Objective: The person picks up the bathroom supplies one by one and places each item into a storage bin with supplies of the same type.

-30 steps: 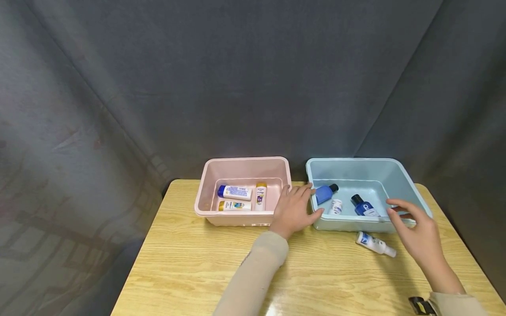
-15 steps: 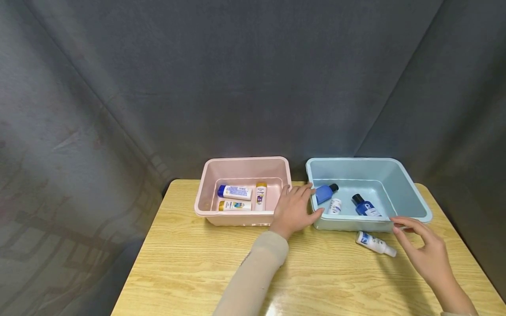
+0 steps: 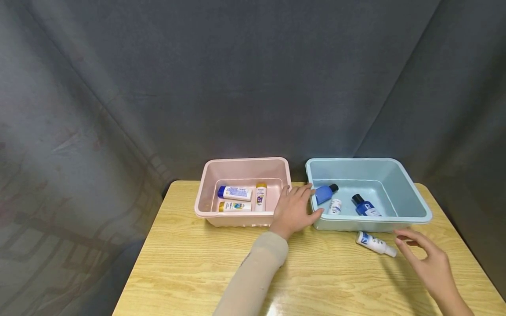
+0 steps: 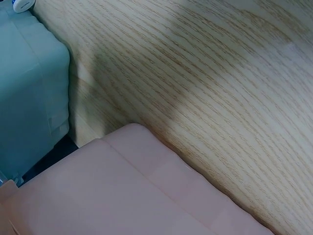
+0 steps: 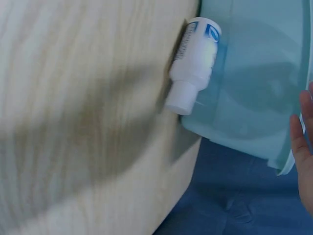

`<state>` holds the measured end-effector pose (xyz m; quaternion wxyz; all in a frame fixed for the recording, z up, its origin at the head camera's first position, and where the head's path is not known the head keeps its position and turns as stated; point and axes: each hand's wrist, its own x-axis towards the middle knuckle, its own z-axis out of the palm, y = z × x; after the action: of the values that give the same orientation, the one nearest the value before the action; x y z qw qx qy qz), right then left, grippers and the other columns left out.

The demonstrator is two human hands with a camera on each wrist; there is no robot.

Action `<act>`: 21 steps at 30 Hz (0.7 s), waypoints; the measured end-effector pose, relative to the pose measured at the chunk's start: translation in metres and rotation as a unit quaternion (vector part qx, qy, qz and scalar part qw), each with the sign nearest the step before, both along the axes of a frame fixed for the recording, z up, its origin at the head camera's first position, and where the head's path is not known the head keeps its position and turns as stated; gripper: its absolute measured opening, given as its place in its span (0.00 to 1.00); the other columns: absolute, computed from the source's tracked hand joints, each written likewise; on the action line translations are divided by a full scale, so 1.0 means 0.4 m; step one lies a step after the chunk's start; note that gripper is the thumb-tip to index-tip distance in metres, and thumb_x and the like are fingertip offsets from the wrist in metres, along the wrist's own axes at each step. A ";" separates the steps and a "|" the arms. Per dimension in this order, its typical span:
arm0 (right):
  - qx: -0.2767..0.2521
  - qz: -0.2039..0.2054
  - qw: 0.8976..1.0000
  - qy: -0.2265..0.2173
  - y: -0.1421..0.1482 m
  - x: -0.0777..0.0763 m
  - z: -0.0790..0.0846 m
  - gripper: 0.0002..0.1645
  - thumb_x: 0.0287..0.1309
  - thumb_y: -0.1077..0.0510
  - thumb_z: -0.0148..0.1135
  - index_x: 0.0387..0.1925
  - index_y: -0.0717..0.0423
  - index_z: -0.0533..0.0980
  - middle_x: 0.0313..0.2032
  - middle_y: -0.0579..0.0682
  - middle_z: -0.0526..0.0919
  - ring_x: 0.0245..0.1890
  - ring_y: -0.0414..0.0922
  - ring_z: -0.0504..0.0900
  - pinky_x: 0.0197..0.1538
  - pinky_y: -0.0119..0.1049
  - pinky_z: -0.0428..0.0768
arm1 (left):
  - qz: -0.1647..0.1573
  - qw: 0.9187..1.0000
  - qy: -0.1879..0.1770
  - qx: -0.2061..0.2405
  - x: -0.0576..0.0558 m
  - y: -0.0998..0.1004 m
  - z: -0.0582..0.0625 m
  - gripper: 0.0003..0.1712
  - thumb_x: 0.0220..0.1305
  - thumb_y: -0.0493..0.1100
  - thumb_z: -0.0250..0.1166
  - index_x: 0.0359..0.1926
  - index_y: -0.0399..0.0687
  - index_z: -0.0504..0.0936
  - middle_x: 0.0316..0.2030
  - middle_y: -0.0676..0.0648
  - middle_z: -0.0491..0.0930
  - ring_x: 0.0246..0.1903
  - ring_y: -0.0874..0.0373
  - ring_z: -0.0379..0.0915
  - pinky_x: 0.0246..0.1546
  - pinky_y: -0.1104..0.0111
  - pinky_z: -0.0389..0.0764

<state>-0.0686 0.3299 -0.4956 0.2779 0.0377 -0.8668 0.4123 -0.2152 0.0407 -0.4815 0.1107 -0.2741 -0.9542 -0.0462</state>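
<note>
My left hand [image 3: 293, 210] lies spread between two plastic bins, its fingers touching the rim of the light blue bin [image 3: 369, 223] and overlapping the right end of the pink bin [image 3: 227, 220]. A small white bottle [image 3: 375, 244] with a blue-and-white label lies on its side on the table, in front of the blue bin. Right of its cap hovers my right hand [image 3: 428, 261], fingers bent loosely with nothing between them. In the right wrist view that white bottle [image 5: 194, 58] lies against the blue bin's side, while the right hand [image 5: 305, 161] shows at the edge.
Inside the blue bin are two blue bottles with black caps, one left [image 3: 324, 194] and one in the middle [image 3: 364, 207], plus a small white bottle [image 3: 335, 206]. Three small bottles lie in the pink bin, including a blue-capped one [image 3: 237, 192]. A dark curtain [image 3: 253, 79] hangs behind the table.
My right hand has moved back from over the blue bin's front rim, down toward the white bottle's cap end. The left hand has stayed put.
</note>
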 end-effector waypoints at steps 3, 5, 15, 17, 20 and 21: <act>-0.002 -0.014 1.000 -0.016 0.002 0.006 -0.013 0.16 0.54 0.75 0.66 0.46 0.66 0.81 0.44 0.21 0.79 0.42 0.21 0.75 0.46 0.12 0.68 | -0.001 1.000 -0.001 0.002 0.000 0.000 -0.001 0.38 0.66 0.75 0.42 0.70 0.66 0.68 0.71 0.58 0.63 0.66 0.60 0.63 0.70 0.56 0.56; -0.006 -0.022 0.999 -0.034 0.004 0.009 -0.021 0.15 0.57 0.73 0.66 0.47 0.66 0.81 0.43 0.20 0.78 0.41 0.20 0.74 0.45 0.12 0.68 | -0.001 1.000 -0.001 0.002 0.000 0.000 -0.001 0.38 0.66 0.75 0.42 0.70 0.65 0.68 0.71 0.58 0.63 0.66 0.60 0.63 0.70 0.55 0.56; -0.020 -0.035 0.995 -0.090 0.023 0.019 -0.063 0.14 0.60 0.66 0.67 0.48 0.64 0.81 0.41 0.18 0.77 0.40 0.19 0.73 0.42 0.14 0.69 | -0.003 1.000 0.003 0.004 0.001 0.000 0.001 0.38 0.66 0.75 0.42 0.70 0.65 0.69 0.71 0.58 0.63 0.66 0.60 0.63 0.69 0.56 0.56; -0.021 -0.034 0.995 -0.094 0.030 0.017 -0.071 0.15 0.61 0.65 0.67 0.49 0.64 0.80 0.41 0.17 0.77 0.40 0.18 0.73 0.41 0.13 0.69 | -0.004 1.000 0.004 0.005 0.002 -0.001 0.001 0.38 0.66 0.75 0.42 0.70 0.65 0.69 0.71 0.58 0.63 0.66 0.59 0.64 0.69 0.56 0.56; -0.011 -0.034 0.994 -0.104 0.039 0.015 -0.082 0.15 0.61 0.64 0.67 0.49 0.65 0.80 0.41 0.17 0.76 0.40 0.18 0.72 0.41 0.13 0.69 | -0.004 1.000 0.006 0.005 0.002 -0.001 0.000 0.38 0.66 0.75 0.42 0.70 0.65 0.69 0.71 0.58 0.63 0.66 0.59 0.64 0.69 0.56 0.56; -0.006 -0.034 0.993 -0.113 0.042 0.013 -0.085 0.16 0.61 0.63 0.67 0.49 0.65 0.80 0.41 0.16 0.75 0.40 0.17 0.72 0.40 0.13 0.69 | -0.005 1.000 0.007 0.005 0.002 -0.001 0.000 0.38 0.66 0.74 0.42 0.70 0.64 0.69 0.71 0.58 0.63 0.66 0.59 0.64 0.69 0.56 0.56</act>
<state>-0.0633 0.3465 -0.5296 0.1923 -0.0402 -0.8908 0.4097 -0.2143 0.0404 -0.4815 0.1186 -0.2785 -0.9518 -0.0494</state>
